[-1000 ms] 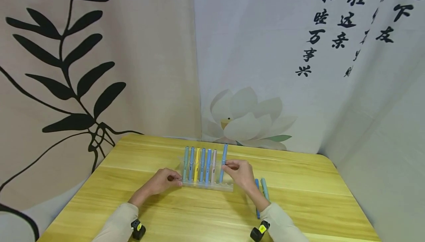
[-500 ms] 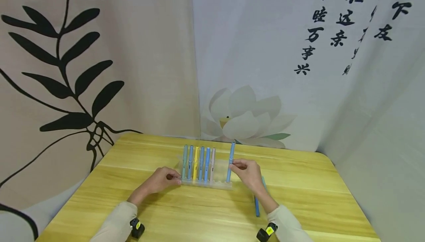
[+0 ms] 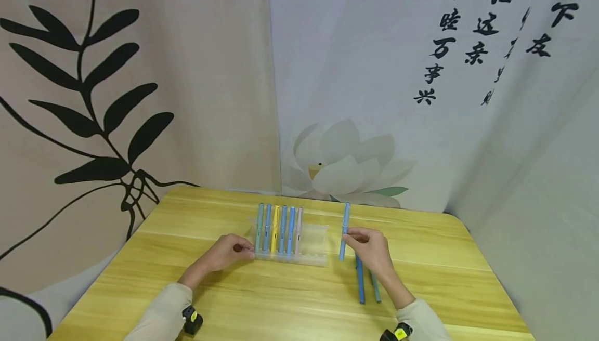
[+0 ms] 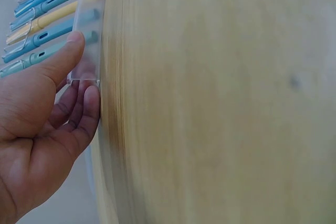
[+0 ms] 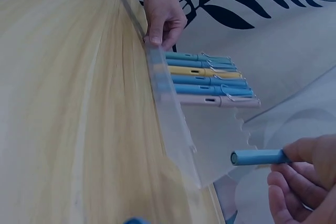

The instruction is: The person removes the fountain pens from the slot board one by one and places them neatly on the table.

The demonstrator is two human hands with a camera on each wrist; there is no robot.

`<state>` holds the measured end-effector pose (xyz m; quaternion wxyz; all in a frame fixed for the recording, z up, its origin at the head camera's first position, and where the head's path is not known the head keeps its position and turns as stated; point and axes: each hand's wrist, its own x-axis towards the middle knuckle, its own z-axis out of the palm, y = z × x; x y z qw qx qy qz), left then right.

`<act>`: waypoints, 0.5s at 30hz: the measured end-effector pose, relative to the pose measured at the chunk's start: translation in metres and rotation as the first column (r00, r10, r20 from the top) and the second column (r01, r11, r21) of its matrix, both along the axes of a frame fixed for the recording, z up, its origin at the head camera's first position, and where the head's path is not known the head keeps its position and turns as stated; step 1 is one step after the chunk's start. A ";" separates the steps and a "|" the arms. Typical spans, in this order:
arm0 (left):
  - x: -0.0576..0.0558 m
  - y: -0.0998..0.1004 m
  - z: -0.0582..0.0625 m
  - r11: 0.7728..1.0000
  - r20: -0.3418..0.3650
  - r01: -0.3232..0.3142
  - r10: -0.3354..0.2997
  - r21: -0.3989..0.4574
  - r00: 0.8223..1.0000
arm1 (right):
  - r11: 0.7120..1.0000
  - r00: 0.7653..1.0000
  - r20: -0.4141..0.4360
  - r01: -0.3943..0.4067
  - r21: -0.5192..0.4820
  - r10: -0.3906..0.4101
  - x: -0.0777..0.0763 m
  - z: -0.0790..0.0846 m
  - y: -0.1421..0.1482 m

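Observation:
A translucent pen stand [image 3: 313, 234] holds several pens side by side in its left part: green, blue, a yellow pen [image 3: 274, 229], more blue, and a pale pink pen [image 3: 298, 231]. My left hand [image 3: 229, 251] grips the stand's left front corner, thumb on top and fingers below, as the left wrist view shows. Between thumb and fingertips, my right hand [image 3: 372, 250] pinches a light blue pen [image 3: 344, 224]. That pen is nearly upright, just right of the stand and apart from it. In the right wrist view its lower end [image 5: 247, 157] points toward the stand.
A darker blue pen [image 3: 361, 281] and a green pen [image 3: 376, 288] lie on the wooden table [image 3: 281, 310] under and beside my right forearm. Behind the table's far edge hangs a printed curtain [image 3: 224, 96].
My right hand has carried the light blue pen rightward, from over the stand's right part to beyond its right end. The left hand keeps its grip on the stand.

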<state>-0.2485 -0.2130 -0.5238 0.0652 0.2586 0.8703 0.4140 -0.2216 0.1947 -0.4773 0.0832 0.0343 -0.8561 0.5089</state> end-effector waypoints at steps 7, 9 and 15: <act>0.000 0.000 0.002 1.000 -0.005 -0.010 0.010 -0.007 1.000 | 0.999 0.998 0.038 0.048 0.018 -0.048 0.008 -0.002 0.018; 0.000 0.000 0.002 1.000 -0.004 -0.016 0.016 -0.012 1.000 | 0.998 0.997 0.047 0.058 0.020 -0.059 0.010 -0.003 0.023; -0.001 0.000 0.000 1.000 0.003 -0.011 0.011 -0.019 1.000 | 0.996 0.994 0.063 0.085 0.027 -0.086 0.018 -0.006 0.039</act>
